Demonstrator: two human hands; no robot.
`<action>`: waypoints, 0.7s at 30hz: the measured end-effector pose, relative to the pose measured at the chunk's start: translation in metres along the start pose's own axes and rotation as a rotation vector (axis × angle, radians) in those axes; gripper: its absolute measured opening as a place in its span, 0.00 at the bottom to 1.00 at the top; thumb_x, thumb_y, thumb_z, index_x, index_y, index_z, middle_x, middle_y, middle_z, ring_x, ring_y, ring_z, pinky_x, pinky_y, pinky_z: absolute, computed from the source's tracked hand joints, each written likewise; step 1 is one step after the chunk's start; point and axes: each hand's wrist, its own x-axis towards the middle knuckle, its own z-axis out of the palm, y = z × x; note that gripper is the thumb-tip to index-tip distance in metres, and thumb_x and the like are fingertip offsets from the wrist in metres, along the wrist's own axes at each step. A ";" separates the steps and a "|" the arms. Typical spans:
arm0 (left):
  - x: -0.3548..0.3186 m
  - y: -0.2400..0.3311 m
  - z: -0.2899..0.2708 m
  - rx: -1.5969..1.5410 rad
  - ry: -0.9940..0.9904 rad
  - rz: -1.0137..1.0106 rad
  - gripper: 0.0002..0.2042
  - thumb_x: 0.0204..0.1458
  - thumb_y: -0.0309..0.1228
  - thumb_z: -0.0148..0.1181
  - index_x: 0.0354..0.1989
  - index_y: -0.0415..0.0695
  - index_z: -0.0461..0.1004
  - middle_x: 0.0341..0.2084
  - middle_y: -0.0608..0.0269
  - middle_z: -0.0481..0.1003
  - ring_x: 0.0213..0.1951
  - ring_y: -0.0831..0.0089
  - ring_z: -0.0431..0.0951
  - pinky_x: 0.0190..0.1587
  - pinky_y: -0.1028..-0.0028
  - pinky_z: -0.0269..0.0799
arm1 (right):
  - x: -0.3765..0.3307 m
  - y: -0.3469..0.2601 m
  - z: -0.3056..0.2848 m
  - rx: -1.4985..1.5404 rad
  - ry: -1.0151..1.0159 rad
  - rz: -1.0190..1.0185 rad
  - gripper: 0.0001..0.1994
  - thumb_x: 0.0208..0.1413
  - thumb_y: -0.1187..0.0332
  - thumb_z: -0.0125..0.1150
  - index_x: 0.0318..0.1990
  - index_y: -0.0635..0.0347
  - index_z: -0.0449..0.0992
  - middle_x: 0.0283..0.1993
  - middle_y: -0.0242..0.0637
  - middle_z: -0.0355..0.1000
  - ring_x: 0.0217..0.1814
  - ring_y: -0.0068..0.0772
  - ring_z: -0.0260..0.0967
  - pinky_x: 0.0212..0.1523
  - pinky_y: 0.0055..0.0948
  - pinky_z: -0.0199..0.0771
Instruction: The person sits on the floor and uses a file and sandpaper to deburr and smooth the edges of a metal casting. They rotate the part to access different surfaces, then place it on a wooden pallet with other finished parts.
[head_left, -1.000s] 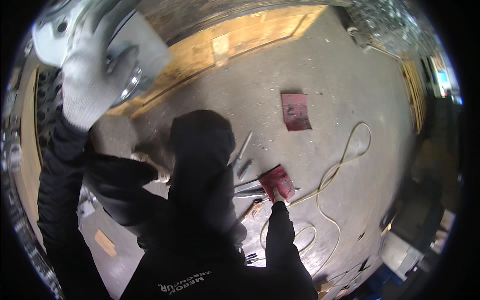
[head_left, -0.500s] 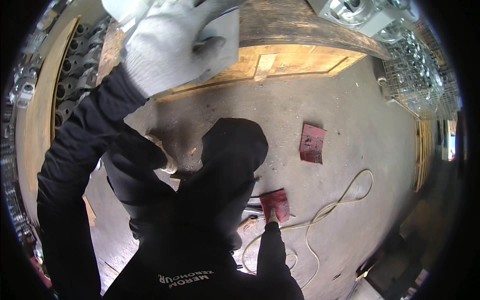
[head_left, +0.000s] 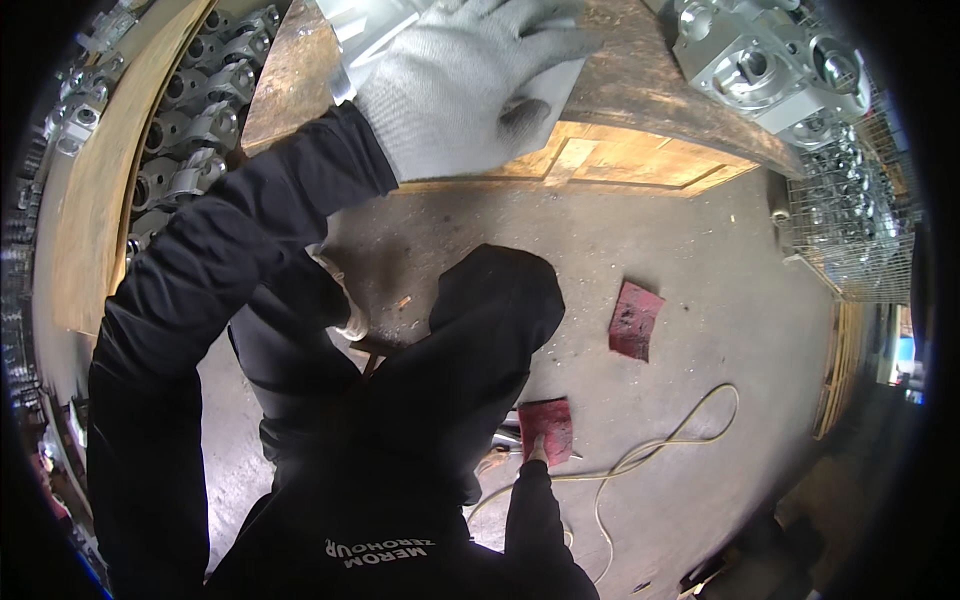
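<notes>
My left hand [head_left: 450, 100], in a pale grey knit glove with a dark palm coating, lies over a smooth silvery metal part [head_left: 365, 25] at the top. The part rests on a worn wooden workbench [head_left: 635, 70]; the hand's bent thumb and stretched fingers bear on it, and the top edge cuts off some of the fingers. Low and right of my knee, my right hand [head_left: 539, 449] looks bare and pinches a dark red abrasive pad [head_left: 549, 422], its thumb on top. Most of its fingers are hidden beneath the pad.
Another stained red pad [head_left: 634, 320] lies on the concrete floor. A pale hose [head_left: 690, 440] loops there. Metal castings [head_left: 195, 170] are stacked behind a wooden board [head_left: 125, 150] at left. More castings [head_left: 760, 75] sit top right beside a wire basket [head_left: 850, 225].
The view has shifted, so the bench, floor pads and my left hand sit farther right in the picture. The pad in my right hand has turned slightly. Both hands keep their hold.
</notes>
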 end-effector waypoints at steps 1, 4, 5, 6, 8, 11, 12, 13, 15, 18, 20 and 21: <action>0.001 -0.001 -0.001 -0.081 0.013 0.026 0.32 0.45 0.28 0.65 0.65 0.44 0.71 0.64 0.45 0.68 0.69 0.44 0.64 0.71 0.49 0.62 | 0.003 0.004 0.000 0.008 -0.019 0.002 0.43 0.57 0.42 0.71 0.66 0.74 0.70 0.63 0.43 0.74 0.62 0.39 0.71 0.65 0.34 0.68; 0.000 0.005 -0.004 -0.112 -0.038 -0.049 0.32 0.45 0.29 0.65 0.65 0.47 0.72 0.63 0.46 0.68 0.70 0.44 0.64 0.72 0.49 0.61 | 0.012 0.008 0.004 0.047 -0.052 -0.010 0.41 0.59 0.43 0.71 0.65 0.74 0.72 0.62 0.42 0.76 0.61 0.38 0.72 0.65 0.34 0.69; 0.001 0.007 -0.004 -0.097 -0.030 -0.055 0.33 0.45 0.29 0.65 0.65 0.48 0.72 0.63 0.46 0.68 0.70 0.44 0.64 0.72 0.49 0.61 | 0.012 0.009 0.003 -0.045 -0.011 0.028 0.39 0.60 0.45 0.70 0.65 0.74 0.72 0.61 0.42 0.76 0.61 0.38 0.72 0.65 0.33 0.69; 0.001 0.007 -0.005 -0.128 -0.055 -0.080 0.32 0.45 0.29 0.65 0.65 0.49 0.72 0.63 0.46 0.68 0.70 0.44 0.64 0.72 0.51 0.61 | 0.011 0.006 0.004 -0.063 0.002 0.032 0.39 0.60 0.45 0.71 0.65 0.74 0.72 0.61 0.42 0.76 0.61 0.38 0.72 0.65 0.33 0.70; 0.003 0.008 -0.006 -0.051 -0.062 -0.071 0.32 0.45 0.30 0.65 0.65 0.49 0.72 0.64 0.46 0.68 0.70 0.44 0.64 0.72 0.51 0.62 | 0.005 -0.001 0.002 -0.061 0.030 0.026 0.38 0.59 0.46 0.71 0.64 0.73 0.72 0.61 0.42 0.76 0.60 0.38 0.72 0.65 0.34 0.70; 0.003 0.005 -0.010 -0.041 -0.016 -0.017 0.31 0.48 0.33 0.65 0.65 0.46 0.71 0.65 0.45 0.68 0.70 0.44 0.64 0.73 0.51 0.60 | -0.012 -0.015 -0.004 -0.032 0.050 0.004 0.38 0.58 0.48 0.73 0.64 0.73 0.73 0.60 0.42 0.77 0.60 0.38 0.73 0.65 0.34 0.71; 0.003 0.005 -0.011 -0.031 -0.008 -0.003 0.30 0.49 0.33 0.65 0.65 0.46 0.71 0.65 0.45 0.68 0.70 0.44 0.64 0.74 0.51 0.60 | -0.018 -0.017 -0.006 -0.024 0.066 -0.006 0.37 0.58 0.48 0.73 0.64 0.73 0.73 0.60 0.42 0.77 0.59 0.38 0.73 0.65 0.34 0.71; 0.002 0.004 -0.011 -0.030 -0.006 0.016 0.30 0.49 0.34 0.65 0.64 0.45 0.72 0.65 0.45 0.68 0.70 0.44 0.63 0.74 0.51 0.59 | -0.023 -0.021 -0.007 -0.018 0.077 -0.009 0.37 0.58 0.49 0.73 0.64 0.73 0.73 0.60 0.42 0.77 0.59 0.38 0.73 0.65 0.34 0.71; 0.001 0.003 -0.010 -0.011 -0.102 -0.060 0.30 0.52 0.35 0.65 0.66 0.43 0.70 0.67 0.43 0.66 0.72 0.41 0.61 0.73 0.50 0.61 | -0.031 -0.023 -0.007 0.005 0.105 0.001 0.37 0.57 0.50 0.74 0.63 0.73 0.73 0.60 0.43 0.77 0.59 0.38 0.73 0.65 0.35 0.71; -0.003 0.004 0.001 0.039 -0.065 -0.003 0.31 0.52 0.29 0.63 0.68 0.44 0.68 0.67 0.43 0.66 0.71 0.43 0.62 0.71 0.50 0.65 | -0.034 -0.023 -0.002 0.059 0.119 0.008 0.36 0.56 0.51 0.75 0.63 0.72 0.73 0.59 0.43 0.77 0.58 0.39 0.74 0.65 0.35 0.72; -0.005 -0.001 0.010 -0.078 -0.022 -0.014 0.31 0.52 0.24 0.62 0.68 0.45 0.67 0.67 0.44 0.65 0.70 0.46 0.65 0.68 0.51 0.69 | -0.032 -0.021 0.003 0.102 0.126 0.023 0.36 0.56 0.53 0.76 0.63 0.72 0.73 0.59 0.43 0.77 0.58 0.39 0.74 0.65 0.36 0.72; -0.006 -0.005 0.015 -0.094 -0.005 0.000 0.31 0.51 0.24 0.62 0.68 0.45 0.68 0.67 0.46 0.65 0.67 0.47 0.67 0.67 0.52 0.70 | -0.030 -0.020 0.005 0.121 0.128 0.034 0.36 0.56 0.53 0.76 0.63 0.72 0.73 0.59 0.43 0.77 0.57 0.39 0.74 0.65 0.36 0.72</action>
